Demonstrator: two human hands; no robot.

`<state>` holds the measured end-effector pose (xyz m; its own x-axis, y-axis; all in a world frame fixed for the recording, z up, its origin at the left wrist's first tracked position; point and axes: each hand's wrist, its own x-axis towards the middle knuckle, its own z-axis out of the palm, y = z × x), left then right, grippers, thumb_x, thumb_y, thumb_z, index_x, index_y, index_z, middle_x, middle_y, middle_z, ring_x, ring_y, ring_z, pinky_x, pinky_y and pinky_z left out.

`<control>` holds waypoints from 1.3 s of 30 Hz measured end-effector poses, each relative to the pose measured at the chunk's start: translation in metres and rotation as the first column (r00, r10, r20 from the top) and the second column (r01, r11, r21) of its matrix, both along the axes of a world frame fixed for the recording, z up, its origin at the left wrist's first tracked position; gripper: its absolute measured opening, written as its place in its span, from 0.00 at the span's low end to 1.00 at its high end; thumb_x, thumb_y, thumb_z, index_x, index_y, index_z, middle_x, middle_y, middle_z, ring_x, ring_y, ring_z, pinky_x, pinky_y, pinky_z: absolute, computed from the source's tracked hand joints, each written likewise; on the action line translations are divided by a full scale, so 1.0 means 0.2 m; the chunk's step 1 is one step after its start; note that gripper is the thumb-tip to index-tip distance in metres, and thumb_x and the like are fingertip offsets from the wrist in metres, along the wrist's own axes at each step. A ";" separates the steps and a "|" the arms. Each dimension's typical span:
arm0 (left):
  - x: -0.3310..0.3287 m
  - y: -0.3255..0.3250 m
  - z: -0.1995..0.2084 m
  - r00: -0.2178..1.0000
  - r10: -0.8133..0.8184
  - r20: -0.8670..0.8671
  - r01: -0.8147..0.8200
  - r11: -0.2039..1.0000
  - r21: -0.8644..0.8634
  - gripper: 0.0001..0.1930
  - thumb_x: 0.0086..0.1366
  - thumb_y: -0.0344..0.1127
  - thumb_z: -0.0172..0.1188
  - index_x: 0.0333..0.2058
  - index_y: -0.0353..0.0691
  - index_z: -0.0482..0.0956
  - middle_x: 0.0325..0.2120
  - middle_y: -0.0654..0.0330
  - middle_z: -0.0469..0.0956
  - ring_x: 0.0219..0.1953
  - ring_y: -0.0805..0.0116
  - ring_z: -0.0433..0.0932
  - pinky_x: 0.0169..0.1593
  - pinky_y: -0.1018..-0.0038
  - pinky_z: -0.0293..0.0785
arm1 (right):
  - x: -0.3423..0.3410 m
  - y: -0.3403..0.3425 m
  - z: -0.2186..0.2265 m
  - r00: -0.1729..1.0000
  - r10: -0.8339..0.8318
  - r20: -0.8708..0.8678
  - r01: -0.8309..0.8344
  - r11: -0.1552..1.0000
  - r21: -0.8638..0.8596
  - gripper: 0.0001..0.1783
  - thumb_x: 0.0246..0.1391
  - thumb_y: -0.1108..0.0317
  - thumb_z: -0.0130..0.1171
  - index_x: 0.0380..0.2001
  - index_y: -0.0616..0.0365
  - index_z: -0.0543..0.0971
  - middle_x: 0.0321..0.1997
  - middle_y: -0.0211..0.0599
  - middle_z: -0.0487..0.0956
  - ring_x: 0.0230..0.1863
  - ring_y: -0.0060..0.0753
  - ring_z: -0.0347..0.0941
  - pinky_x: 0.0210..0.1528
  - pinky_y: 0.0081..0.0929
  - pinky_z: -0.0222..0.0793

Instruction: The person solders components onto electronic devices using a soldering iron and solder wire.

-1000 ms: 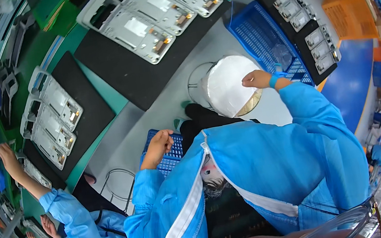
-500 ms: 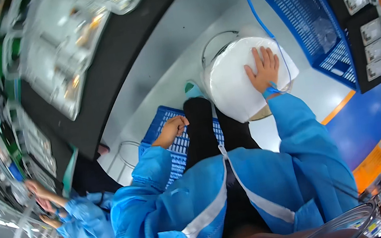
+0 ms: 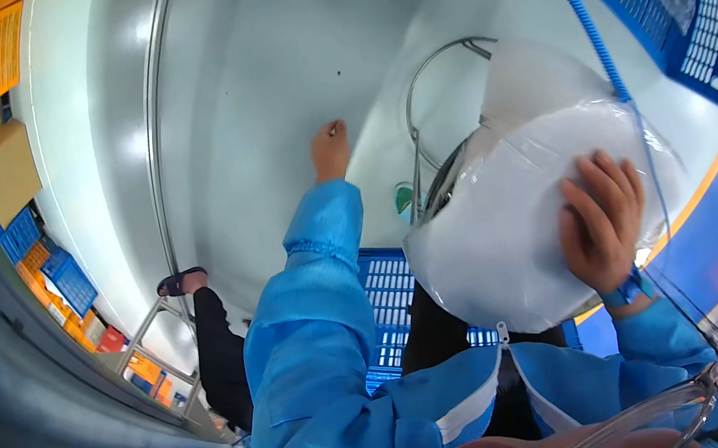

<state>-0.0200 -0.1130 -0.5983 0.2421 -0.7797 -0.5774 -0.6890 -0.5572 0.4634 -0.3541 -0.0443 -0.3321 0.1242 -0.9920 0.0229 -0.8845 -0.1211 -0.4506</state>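
As the left hand is hanging over the floor, curled narrow around something or nothing, impossible to tell, the right hand is resting, fingers loosely spread, on the seat, right of the crate. The plastic wrap is probably proving slippery; the stiff metal frame is likely offering firmer hold.

No text is legible — faint marks on the orange panel are too small.

Head fisheye, left of worn pair, looking down; framing jacket close at bottom, left hand and right hand farther out, floor beyond.
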 end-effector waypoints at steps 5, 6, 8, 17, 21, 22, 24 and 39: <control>0.03 -0.12 -0.35 0.994 -0.044 0.097 0.047 0.999 -0.025 0.13 0.56 0.41 0.53 0.34 0.39 0.77 0.23 0.55 0.76 0.26 0.60 0.74 0.33 0.69 0.68 | 0.01 0.02 -0.06 0.999 -0.019 -0.038 0.021 0.998 0.053 0.17 0.33 0.74 0.57 0.33 0.55 0.76 0.44 0.43 0.72 0.51 0.46 0.64 0.57 0.47 0.49; 0.04 -0.15 -0.41 0.993 -0.050 0.103 0.052 0.998 -0.023 0.12 0.56 0.41 0.53 0.33 0.39 0.77 0.23 0.56 0.76 0.27 0.61 0.74 0.33 0.69 0.68 | 0.01 0.03 -0.08 0.998 -0.023 -0.050 0.027 0.997 0.073 0.17 0.33 0.74 0.57 0.33 0.55 0.76 0.44 0.43 0.72 0.51 0.46 0.64 0.57 0.47 0.49; 0.04 -0.20 -0.54 0.994 -0.050 0.097 0.052 0.999 -0.013 0.11 0.56 0.40 0.53 0.33 0.40 0.77 0.24 0.56 0.76 0.27 0.61 0.74 0.33 0.69 0.68 | 0.02 0.04 -0.11 0.998 -0.029 -0.049 0.027 0.999 -0.025 0.15 0.33 0.73 0.57 0.32 0.54 0.76 0.43 0.43 0.72 0.51 0.47 0.64 0.56 0.49 0.50; 0.00 -0.38 -0.85 0.947 -0.118 0.300 0.125 0.992 -0.002 0.11 0.60 0.44 0.49 0.29 0.42 0.68 0.23 0.56 0.75 0.27 0.57 0.74 0.30 0.65 0.68 | 0.05 0.06 -0.21 0.979 -0.064 -0.195 0.030 0.985 -0.169 0.11 0.47 0.61 0.45 0.36 0.44 0.71 0.43 0.36 0.69 0.50 0.42 0.64 0.54 0.54 0.52; 0.02 -0.46 -0.96 0.927 -0.250 0.281 0.243 0.968 0.060 0.13 0.61 0.45 0.46 0.30 0.40 0.67 0.25 0.56 0.75 0.28 0.57 0.74 0.31 0.65 0.68 | 0.06 0.04 -0.25 0.952 -0.058 -0.300 -0.020 0.968 -0.251 0.14 0.50 0.53 0.44 0.41 0.37 0.70 0.45 0.32 0.67 0.51 0.38 0.63 0.54 0.52 0.54; 0.03 -0.47 -0.98 0.909 -0.287 0.301 0.271 0.958 0.094 0.14 0.61 0.45 0.46 0.30 0.39 0.66 0.25 0.56 0.75 0.29 0.57 0.74 0.31 0.64 0.69 | 0.06 0.03 -0.25 0.951 -0.058 -0.304 -0.020 0.969 -0.248 0.14 0.50 0.53 0.44 0.41 0.37 0.70 0.45 0.32 0.67 0.51 0.38 0.63 0.54 0.52 0.54; 0.04 -0.48 -1.02 0.911 -0.301 0.282 0.283 0.954 0.102 0.14 0.62 0.45 0.45 0.30 0.38 0.66 0.27 0.55 0.75 0.31 0.56 0.73 0.32 0.64 0.69 | 0.07 0.03 -0.25 0.942 -0.043 -0.332 -0.035 0.974 -0.225 0.15 0.50 0.52 0.45 0.42 0.35 0.68 0.47 0.31 0.66 0.52 0.38 0.62 0.54 0.53 0.53; -0.02 0.38 -0.74 0.996 -0.040 -0.076 0.034 0.997 -0.076 0.19 0.63 0.45 0.41 0.31 0.31 0.70 0.29 0.46 0.72 0.33 0.50 0.70 0.37 0.64 0.65 | 0.05 0.00 -0.11 0.998 -0.063 -0.016 0.061 0.993 -0.100 0.17 0.31 0.68 0.55 0.32 0.48 0.78 0.43 0.41 0.72 0.51 0.44 0.65 0.56 0.50 0.49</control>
